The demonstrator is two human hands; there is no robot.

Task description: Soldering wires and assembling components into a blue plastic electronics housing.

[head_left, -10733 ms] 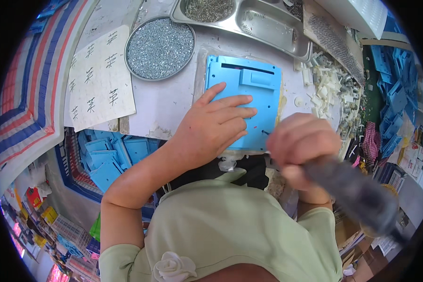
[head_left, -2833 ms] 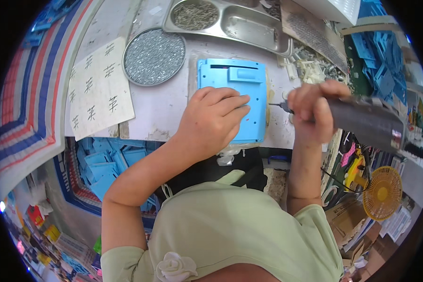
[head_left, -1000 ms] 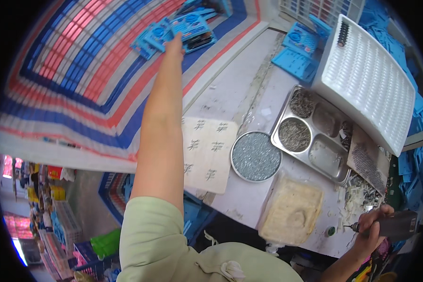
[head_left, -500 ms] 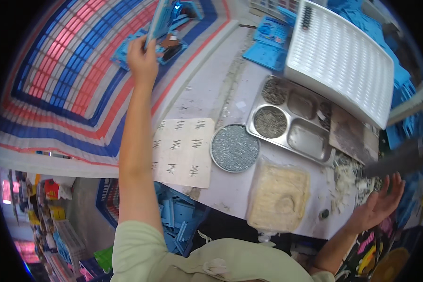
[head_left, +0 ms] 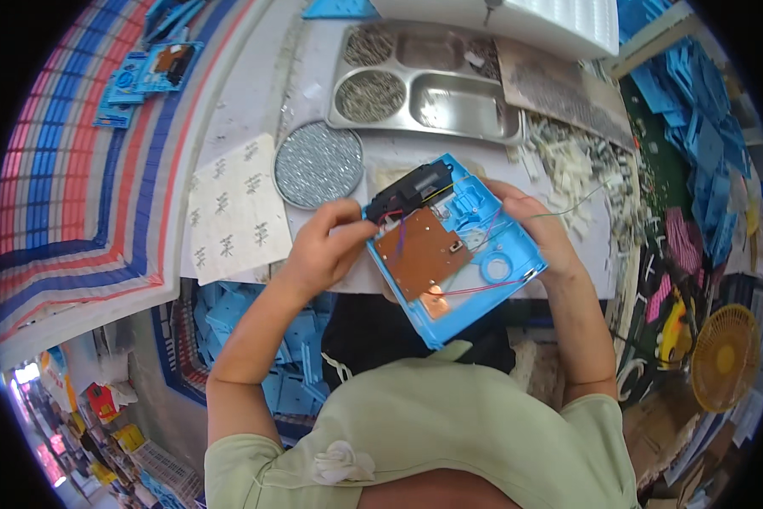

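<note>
In front of my chest I hold a blue plastic housing point(head_left: 493, 297), tilted, with its inside facing up. A brown circuit board point(head_left: 419, 252) lies in it, with a black plastic part point(head_left: 415, 191) along its upper left edge. Thin red, yellow and green wires run across the inside. My left hand point(head_left: 326, 246) is closed, thumb and fingers at the left edge beside the black part. My right hand point(head_left: 538, 225) grips the right side, its fingertips partly hidden behind the housing. Under the housing, a pale wrapped slab point(head_left: 381, 174) is mostly covered.
A round tin of small metal pieces point(head_left: 318, 165) stands beside a marked paper sheet point(head_left: 237, 216). Beyond is a steel compartment tray point(head_left: 466, 127) holding screws. White plastic bits point(head_left: 568, 161) are heaped at the right. More blue housings point(head_left: 165, 68) lie on the striped basket at the left.
My left hand has come back from the striped basket, bringing a blue housing to my chest. My right hand has moved in from the right and now grips it too. The view has shifted.
</note>
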